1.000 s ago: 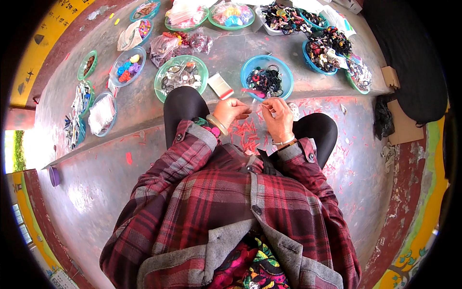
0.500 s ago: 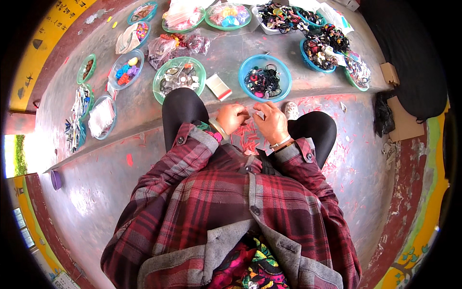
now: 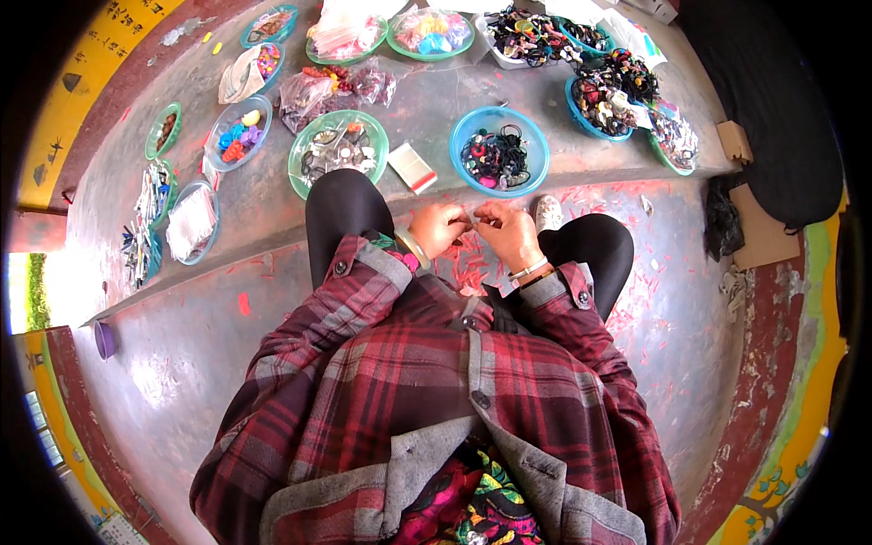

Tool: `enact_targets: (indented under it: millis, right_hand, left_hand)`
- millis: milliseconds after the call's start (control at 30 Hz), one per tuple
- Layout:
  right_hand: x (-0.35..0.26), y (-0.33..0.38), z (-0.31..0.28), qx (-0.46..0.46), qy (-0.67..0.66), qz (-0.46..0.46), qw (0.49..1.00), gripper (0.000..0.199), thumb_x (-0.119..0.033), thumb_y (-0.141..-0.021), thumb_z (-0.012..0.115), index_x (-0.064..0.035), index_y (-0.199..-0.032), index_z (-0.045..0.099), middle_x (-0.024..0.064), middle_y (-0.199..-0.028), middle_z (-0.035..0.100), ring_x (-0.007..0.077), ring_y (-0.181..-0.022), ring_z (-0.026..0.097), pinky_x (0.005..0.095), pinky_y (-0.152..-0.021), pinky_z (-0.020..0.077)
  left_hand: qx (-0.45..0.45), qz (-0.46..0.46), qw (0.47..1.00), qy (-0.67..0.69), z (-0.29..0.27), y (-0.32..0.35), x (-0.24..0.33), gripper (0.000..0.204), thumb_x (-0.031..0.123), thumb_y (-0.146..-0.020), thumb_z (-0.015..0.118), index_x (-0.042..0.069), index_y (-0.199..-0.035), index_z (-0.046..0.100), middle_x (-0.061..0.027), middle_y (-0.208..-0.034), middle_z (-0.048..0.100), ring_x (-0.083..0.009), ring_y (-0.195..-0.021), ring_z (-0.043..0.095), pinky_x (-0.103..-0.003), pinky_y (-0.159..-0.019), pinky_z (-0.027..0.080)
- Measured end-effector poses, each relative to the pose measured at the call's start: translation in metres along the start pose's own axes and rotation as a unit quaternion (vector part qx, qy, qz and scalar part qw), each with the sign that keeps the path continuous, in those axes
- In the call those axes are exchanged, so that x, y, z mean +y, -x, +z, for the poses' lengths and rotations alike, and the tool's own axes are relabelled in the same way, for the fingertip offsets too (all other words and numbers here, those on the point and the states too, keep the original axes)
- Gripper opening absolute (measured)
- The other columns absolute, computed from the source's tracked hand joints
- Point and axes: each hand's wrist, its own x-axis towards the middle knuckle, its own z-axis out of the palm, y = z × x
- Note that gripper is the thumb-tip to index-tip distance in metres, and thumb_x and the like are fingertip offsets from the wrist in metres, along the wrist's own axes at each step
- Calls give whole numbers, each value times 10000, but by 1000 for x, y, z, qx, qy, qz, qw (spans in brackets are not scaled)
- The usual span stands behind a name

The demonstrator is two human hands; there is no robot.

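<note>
Between my knees, my left hand (image 3: 438,229) and my right hand (image 3: 507,232) meet, fingertips almost touching. Both are closed in a pinch, and what they hold, if anything, is too small to make out. Just beyond them stands a blue basin (image 3: 463,127) with dark elastic hair ties (image 3: 501,156) in it. To its left lies a small white box with a red edge (image 3: 413,168). Left of that, a green basin (image 3: 300,173) holds small pieces in clear plastic. Red scraps (image 3: 468,263) litter the floor under my hands.
Along the raised ledge stand more basins: one with colourful pieces (image 3: 238,139), one with white sheets (image 3: 193,221), and a heap of black hair ties (image 3: 631,74) at the far right. A black bag (image 3: 724,216) and cardboard (image 3: 767,232) lie right. A purple cup (image 3: 106,341) sits left.
My right hand has moved slightly left and its fingers have closed in toward my left fingertips. The basins and the box have not moved.
</note>
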Motion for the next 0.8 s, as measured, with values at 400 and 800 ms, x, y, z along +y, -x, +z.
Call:
enact_targets:
  millis: [400,800]
  right_hand:
    - [-12,-3,-20,34,-341,194,919,144,-141,-791,572,-9,-779,630,51,-701,638,67,-404,483,189,-349,316]
    - [-10,-2,-30,-109,-445,227,859,128,-145,-783,610,-28,-831,625,47,-723,631,64,-392,466,162,-330,290]
  left_hand:
    - [22,-139,952,271,-19,1,15,180,135,-825,552,-13,-927,573,-80,-885,630,-139,-809,609,-178,-544,442]
    - [15,-68,913,401,-17,0,12,172,90,-857,493,-44,-951,543,-153,-947,596,-213,-851,602,-292,-733,505]
